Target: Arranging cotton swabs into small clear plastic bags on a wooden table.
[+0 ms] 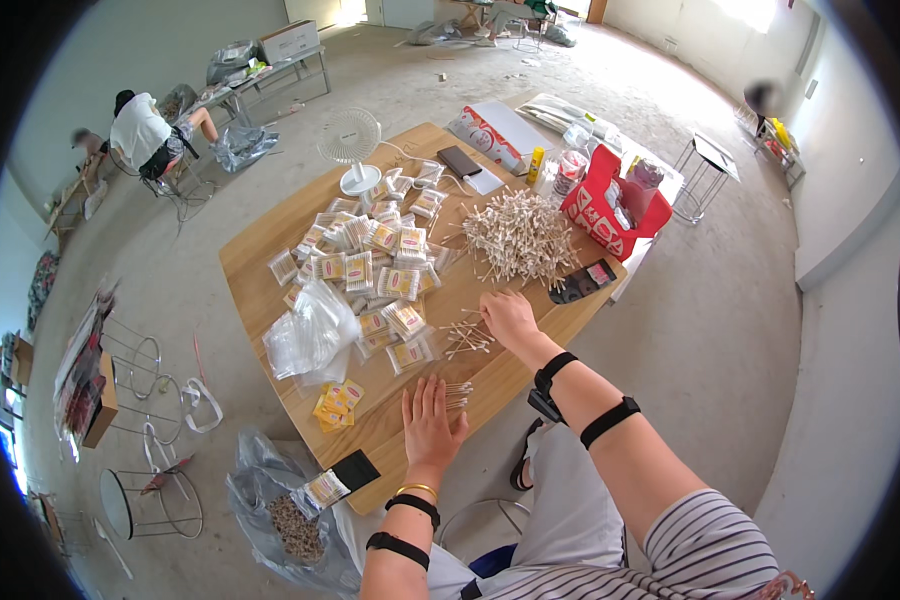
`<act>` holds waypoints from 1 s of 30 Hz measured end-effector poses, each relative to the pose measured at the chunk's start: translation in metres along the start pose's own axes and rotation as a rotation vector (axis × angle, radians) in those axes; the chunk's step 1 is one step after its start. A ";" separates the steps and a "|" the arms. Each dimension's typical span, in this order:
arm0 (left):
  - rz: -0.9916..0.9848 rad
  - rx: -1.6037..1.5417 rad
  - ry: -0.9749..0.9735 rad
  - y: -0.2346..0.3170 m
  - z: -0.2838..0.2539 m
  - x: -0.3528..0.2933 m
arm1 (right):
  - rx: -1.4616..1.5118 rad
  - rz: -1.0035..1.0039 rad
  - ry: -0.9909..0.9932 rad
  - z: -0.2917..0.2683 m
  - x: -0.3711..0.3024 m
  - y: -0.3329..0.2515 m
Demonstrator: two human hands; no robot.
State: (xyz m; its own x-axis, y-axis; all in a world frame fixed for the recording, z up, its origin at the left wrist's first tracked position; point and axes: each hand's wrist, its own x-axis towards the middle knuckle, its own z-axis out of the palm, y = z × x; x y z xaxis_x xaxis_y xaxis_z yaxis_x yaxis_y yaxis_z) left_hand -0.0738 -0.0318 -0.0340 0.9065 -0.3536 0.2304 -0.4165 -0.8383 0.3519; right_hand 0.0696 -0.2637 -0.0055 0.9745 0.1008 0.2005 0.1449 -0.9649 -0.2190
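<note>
My left hand [430,425] lies with its fingers stretched out on the table's near edge, beside a small row of cotton swabs [458,396]. My right hand [510,318] is curled at the edge of a few loose cotton swabs [467,336]; its fingertips are partly hidden, so what they grip cannot be made out. Beyond it rises a large heap of loose cotton swabs [520,236]. Left of that lie many clear packets of cotton swabs [382,258]. Empty clear plastic bags [312,330] are stacked at the left, with yellow cards [338,402] nearer my left hand.
On the wooden table [260,238] also stand a white fan [352,140], a dark phone-like slab [459,162] and a red bag [615,205]. A black tray-like piece [582,283] lies at the right edge. Below left hangs a plastic bag [260,490]; stools [120,505] stand beyond.
</note>
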 end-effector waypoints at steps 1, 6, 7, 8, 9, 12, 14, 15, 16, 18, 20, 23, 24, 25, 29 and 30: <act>0.000 0.002 0.000 0.000 0.000 0.000 | 0.079 -0.016 0.032 0.002 -0.004 0.003; 0.013 0.006 0.007 -0.001 -0.002 -0.002 | 0.354 -0.095 0.076 0.008 0.000 -0.007; 0.011 0.008 0.003 -0.001 -0.002 -0.003 | 0.378 -0.117 0.057 0.010 0.003 -0.012; 0.010 0.006 0.011 -0.002 -0.002 -0.003 | 0.401 -0.140 0.039 0.012 0.005 -0.017; 0.015 0.000 0.022 0.000 -0.002 -0.001 | 0.399 -0.136 0.040 0.016 0.007 -0.015; 0.014 -0.020 0.021 0.004 -0.003 0.002 | 0.338 -0.113 -0.002 0.024 0.011 -0.015; 0.009 -0.012 0.025 0.001 -0.003 0.000 | 0.240 -0.178 -0.081 0.021 0.011 -0.022; 0.015 -0.009 0.035 0.001 -0.003 0.000 | 0.239 -0.176 -0.082 0.020 0.011 -0.023; 0.016 -0.010 0.034 0.001 -0.003 0.000 | 0.235 -0.178 -0.099 0.019 0.010 -0.024; 0.019 -0.010 0.042 -0.001 -0.003 0.000 | 0.231 -0.179 -0.112 0.018 0.009 -0.025; 0.023 -0.013 0.034 -0.001 0.000 -0.002 | 0.257 -0.198 0.015 0.019 0.007 -0.025; 0.023 -0.018 0.022 -0.002 0.001 -0.002 | 0.258 -0.153 -0.047 0.021 0.005 -0.026; 0.023 -0.026 0.022 -0.001 0.002 -0.001 | 0.259 -0.151 -0.047 0.021 0.005 -0.026; 0.025 -0.027 0.021 -0.001 0.002 -0.001 | 0.231 -0.164 -0.061 0.022 0.005 -0.026; 0.023 -0.027 0.013 0.000 0.001 0.000 | 0.185 -0.163 -0.095 0.021 0.008 -0.026; 0.018 -0.022 0.007 -0.001 0.001 -0.001 | 0.187 -0.164 -0.096 0.018 0.009 -0.026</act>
State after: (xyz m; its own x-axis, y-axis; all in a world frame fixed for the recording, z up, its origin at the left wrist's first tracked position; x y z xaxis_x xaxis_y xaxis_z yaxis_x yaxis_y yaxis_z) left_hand -0.0741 -0.0308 -0.0354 0.8983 -0.3658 0.2436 -0.4345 -0.8223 0.3675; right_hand 0.0782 -0.2336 -0.0153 0.9458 0.2834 0.1587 0.3229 -0.8729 -0.3657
